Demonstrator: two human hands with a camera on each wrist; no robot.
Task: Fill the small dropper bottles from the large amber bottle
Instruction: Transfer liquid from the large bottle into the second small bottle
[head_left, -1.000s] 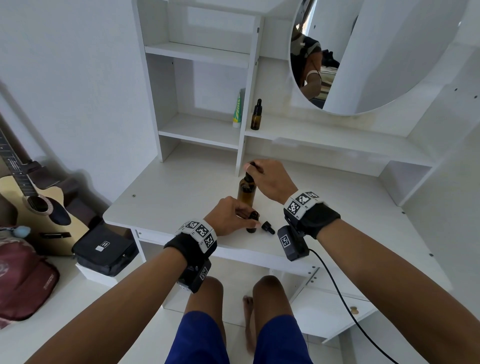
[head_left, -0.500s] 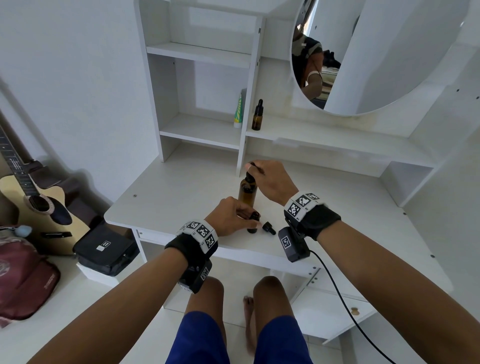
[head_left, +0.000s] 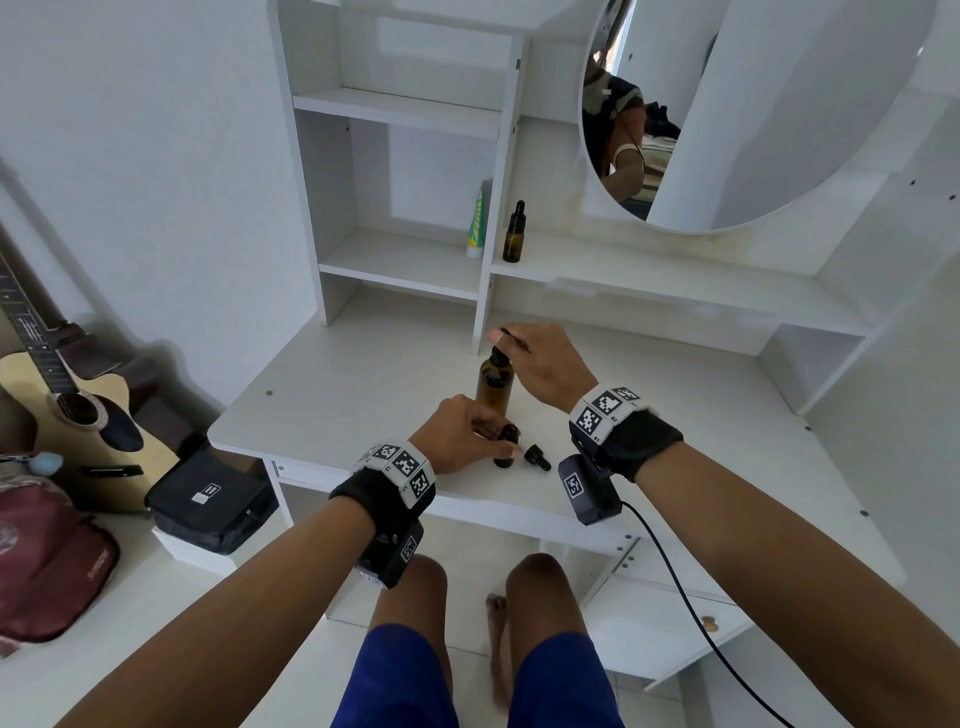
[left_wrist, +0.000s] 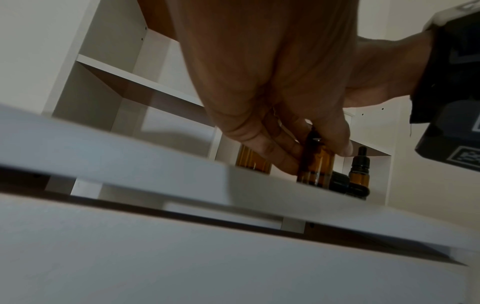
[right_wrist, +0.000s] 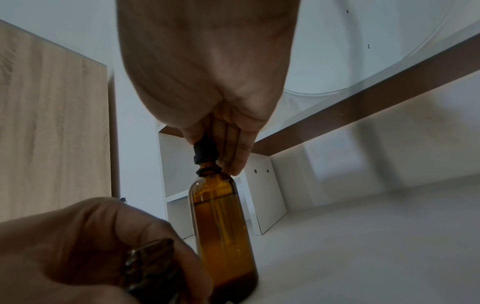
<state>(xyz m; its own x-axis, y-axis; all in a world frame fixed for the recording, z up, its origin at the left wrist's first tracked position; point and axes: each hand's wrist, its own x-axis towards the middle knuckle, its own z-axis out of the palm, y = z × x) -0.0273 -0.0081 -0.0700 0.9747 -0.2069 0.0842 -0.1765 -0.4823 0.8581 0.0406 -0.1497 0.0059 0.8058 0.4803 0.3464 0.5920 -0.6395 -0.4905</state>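
The dropper (right_wrist: 205, 149) is pinched at its black bulb by the right hand (head_left: 540, 364), directly over the neck of the large amber bottle (head_left: 495, 382), which stands upright on the desk (head_left: 675, 415); the glass stem is seen through the amber wall in the right wrist view, pointing straight down into the liquid, so the long axis of both runs vertical and any withdrawal has to be made straight up. Just in front of that bottle, nearer the desk's front edge, the small bottle (head_left: 506, 447) is gripped round its body by the left hand (head_left: 462, 436), upright, its mouth uncapped. Its own cap (head_left: 536, 457) is left lying on its side just to the right, near the edge. The transfer turns on this: the small bottle's mouth sits below and toward the person from the dropper, close by, so a short lift, a pull back and a descent are called for, it would seem. The right hand is the nearer one for that; the left is occupied steadying. Room above is open, though the shelf divider (head_left: 488, 291) stands just behind the large bottle. A second small bottle (head_left: 514, 234), capped, is parked on the shelf (head_left: 675, 275) behind, well apart. To the right the desk lies bare; in front little margin is left before the edge.
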